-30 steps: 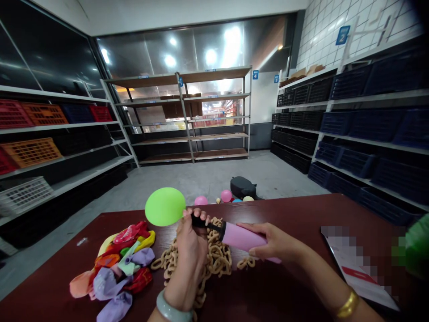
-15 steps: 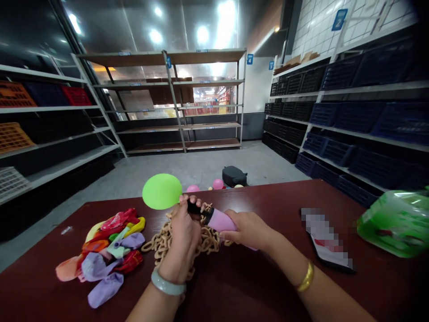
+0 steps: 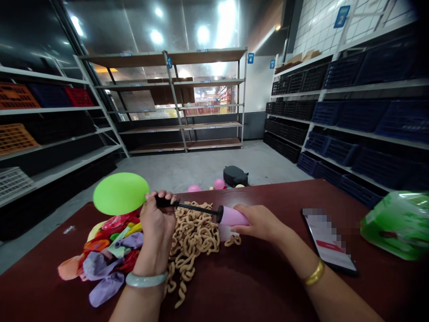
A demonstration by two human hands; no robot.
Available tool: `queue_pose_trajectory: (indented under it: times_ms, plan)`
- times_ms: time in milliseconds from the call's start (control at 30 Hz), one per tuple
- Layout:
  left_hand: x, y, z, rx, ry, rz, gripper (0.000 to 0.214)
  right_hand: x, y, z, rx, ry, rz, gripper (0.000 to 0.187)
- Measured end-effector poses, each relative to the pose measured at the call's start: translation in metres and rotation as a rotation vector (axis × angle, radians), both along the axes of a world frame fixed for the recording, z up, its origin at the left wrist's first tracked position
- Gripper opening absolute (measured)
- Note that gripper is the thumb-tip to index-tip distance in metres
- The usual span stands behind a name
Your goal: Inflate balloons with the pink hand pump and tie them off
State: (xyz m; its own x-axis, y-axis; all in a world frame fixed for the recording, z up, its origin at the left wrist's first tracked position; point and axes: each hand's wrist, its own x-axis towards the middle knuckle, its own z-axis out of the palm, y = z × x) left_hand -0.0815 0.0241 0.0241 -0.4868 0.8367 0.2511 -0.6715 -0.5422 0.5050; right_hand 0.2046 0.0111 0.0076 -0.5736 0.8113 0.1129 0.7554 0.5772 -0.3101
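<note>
Reaches over smooth dark-red table (image 3: 268, 277)

Has heap of limp multicoloured balloons (image 3: 107, 250) at left, beside pile of twisted tan loops (image 3: 197, 237). Has oval lime-green inflated balloon (image 3: 120, 193) right at left hand (image 3: 159, 219). Holds pink-and-black plastic hand pump (image 3: 219, 214) with drawn-out black rod (image 3: 197, 208) above loops. Clamps black handle (image 3: 164, 201) in left hand and, well apart, pink barrel (image 3: 231, 217) in right hand (image 3: 259, 221).
</note>
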Motion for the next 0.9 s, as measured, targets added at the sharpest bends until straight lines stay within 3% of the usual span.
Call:
queue_pose_trajectory:
  times_ms: [300, 433, 567, 800, 900]
  plan:
    - [0.079, -0.015, -0.021, -0.040, 0.010, -0.154, 0.020, -0.013, -0.006, -0.005, -0.020, 0.047, -0.006, 0.053]
    - [0.096, -0.021, -0.024, -0.065, 0.004, -0.169, 0.017, -0.017, -0.009, -0.006, -0.024, 0.070, 0.001, 0.053]
    - [0.083, -0.018, -0.019, -0.076, -0.003, -0.154, 0.018, -0.019, -0.009, -0.006, -0.019, 0.074, 0.009, 0.054]
    - [0.008, -0.003, 0.000, -0.043, -0.035, -0.049, 0.023, -0.008, 0.000, -0.007, -0.020, 0.026, 0.011, 0.051]
    - [-0.010, 0.000, 0.003, -0.026, -0.062, -0.016, 0.024, -0.001, 0.003, -0.006, -0.030, 0.046, 0.028, 0.050]
